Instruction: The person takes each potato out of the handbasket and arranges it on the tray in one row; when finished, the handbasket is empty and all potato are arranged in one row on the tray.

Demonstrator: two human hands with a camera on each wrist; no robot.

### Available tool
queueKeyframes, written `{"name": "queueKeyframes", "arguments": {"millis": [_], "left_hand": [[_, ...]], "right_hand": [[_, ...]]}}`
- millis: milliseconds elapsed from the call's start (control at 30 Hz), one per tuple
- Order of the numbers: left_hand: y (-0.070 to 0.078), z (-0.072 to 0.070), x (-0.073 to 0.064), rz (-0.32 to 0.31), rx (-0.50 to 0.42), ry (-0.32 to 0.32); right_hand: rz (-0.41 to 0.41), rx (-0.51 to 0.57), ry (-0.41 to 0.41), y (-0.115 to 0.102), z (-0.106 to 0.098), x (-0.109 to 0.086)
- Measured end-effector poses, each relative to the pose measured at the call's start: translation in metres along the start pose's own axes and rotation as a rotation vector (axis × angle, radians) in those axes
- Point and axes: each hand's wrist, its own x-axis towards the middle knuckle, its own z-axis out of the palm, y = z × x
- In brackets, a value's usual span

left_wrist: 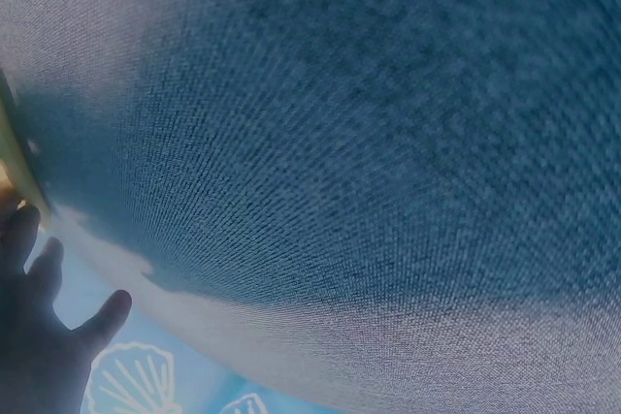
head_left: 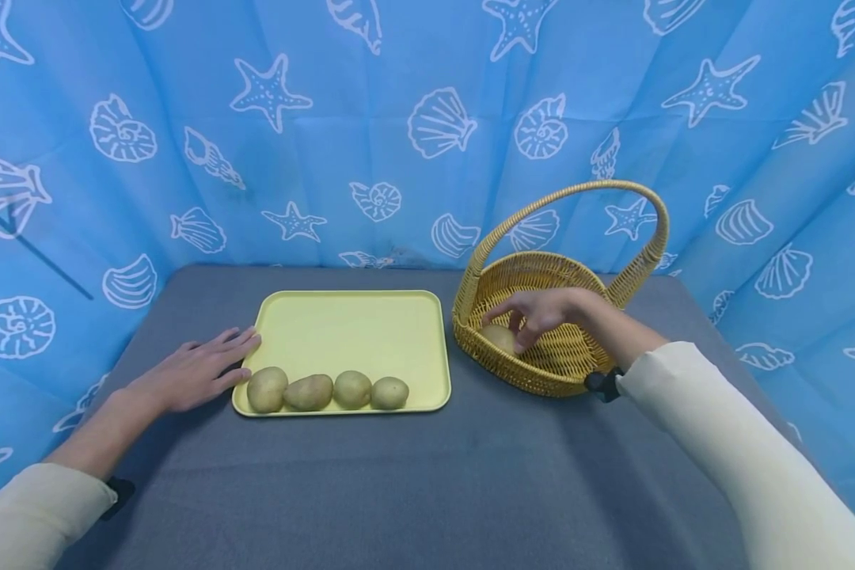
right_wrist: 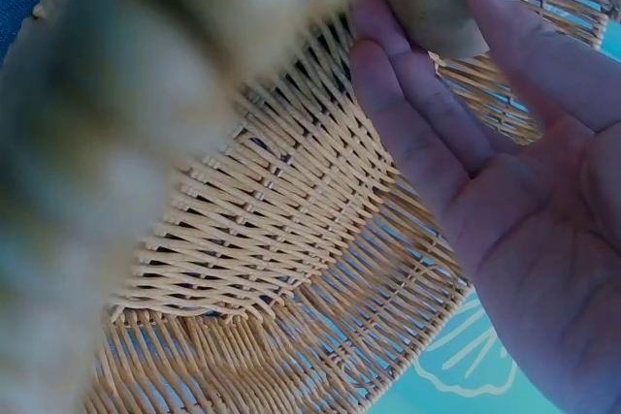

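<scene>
Inside the wicker basket (head_left: 541,273), my right hand (head_left: 541,310) pinches a potato (head_left: 497,339) near the basket's left wall. The right wrist view shows the thumb on one side of this potato (right_wrist: 432,2) and fingers on the other. My left hand (head_left: 198,370) lies with fingers extended at the left edge of the yellow tray (head_left: 349,336). Along the tray's near edge runs a row of several potatoes (head_left: 309,393), starting close to the left thumb. In the left wrist view, the left hand (left_wrist: 44,317) appears dark at the lower left corner.
The basket's tall arched handle (head_left: 577,190) rises over the right forearm. A grey cloth (head_left: 427,483) covers the table beneath tray and basket. Behind and at both sides hangs a blue curtain (head_left: 342,158) printed with shells and starfish.
</scene>
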Motion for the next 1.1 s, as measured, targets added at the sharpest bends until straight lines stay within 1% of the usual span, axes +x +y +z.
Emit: {"name": "queueKeyframes", "arguments": {"millis": [67,300,367,467,633,733,900,1000,1100], "left_hand": [[0.0,0.0,0.0,-0.001,-0.001,0.001],[0.0,0.001,-0.001,0.001,-0.001,0.003],[0.0,0.001,-0.001,0.001,-0.002,0.005],[0.0,0.001,-0.001,0.002,-0.003,0.008],[0.0,0.001,-0.001,0.002,-0.004,0.005],[0.0,0.0,0.0,0.001,0.003,0.005],[0.001,-0.001,0.0,0.005,-0.002,0.005],[0.002,-0.001,0.0,0.007,-0.007,0.004],[0.003,0.0,0.0,0.009,-0.006,0.001]], "right_hand": [[-0.012,0.014,0.006,0.0,-0.001,-0.001],[-0.107,0.031,0.036,0.001,-0.006,-0.012],[-0.117,0.06,0.049,0.001,-0.008,-0.017],[-0.126,0.093,0.086,0.001,-0.01,-0.026],[-0.186,0.15,0.133,-0.004,-0.01,-0.044],[-0.223,0.184,0.127,-0.015,-0.008,-0.054],[-0.284,0.226,0.075,-0.04,0.001,-0.064],[-0.316,0.245,0.034,-0.052,0.011,-0.061],[-0.341,0.275,0.001,-0.061,0.021,-0.053]]}}
